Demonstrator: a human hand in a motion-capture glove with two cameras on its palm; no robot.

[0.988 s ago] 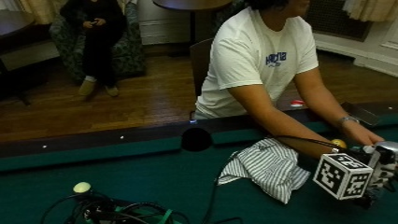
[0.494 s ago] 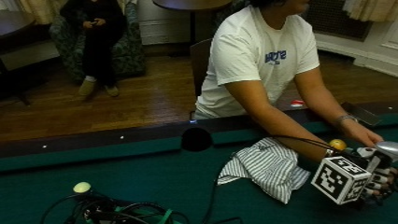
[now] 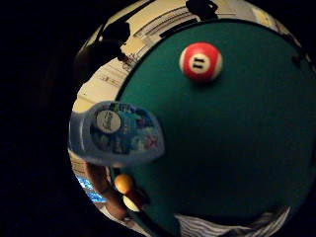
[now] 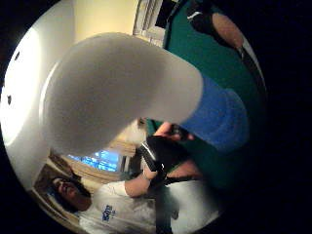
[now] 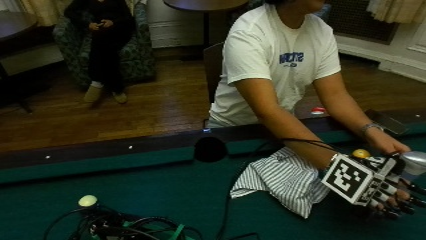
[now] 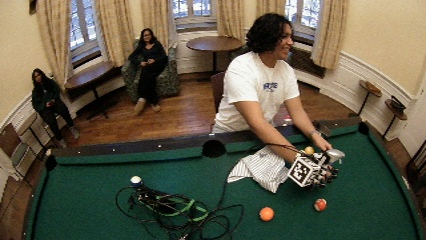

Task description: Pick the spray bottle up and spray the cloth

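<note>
Outside view, lower right: gloved right hand (image 5: 389, 190) has risen slightly, fingers wrapped round the white-topped blue plastic spray bottle (image 5: 411, 163), beside the striped grey cloth (image 5: 283, 180); lift looks begun.

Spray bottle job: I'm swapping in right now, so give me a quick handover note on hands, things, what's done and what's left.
Hands: gloved right hand grips the spray bottle, lifted off the green table; the bare hand is at the bottle's top.
Things: the striped cloth lies crumpled on the table beside the right hand. A red striped ball sits on the felt nearby.
Done: bottle picked up.
Left: aim the nozzle at the cloth and spray; no spray seen yet.
</note>
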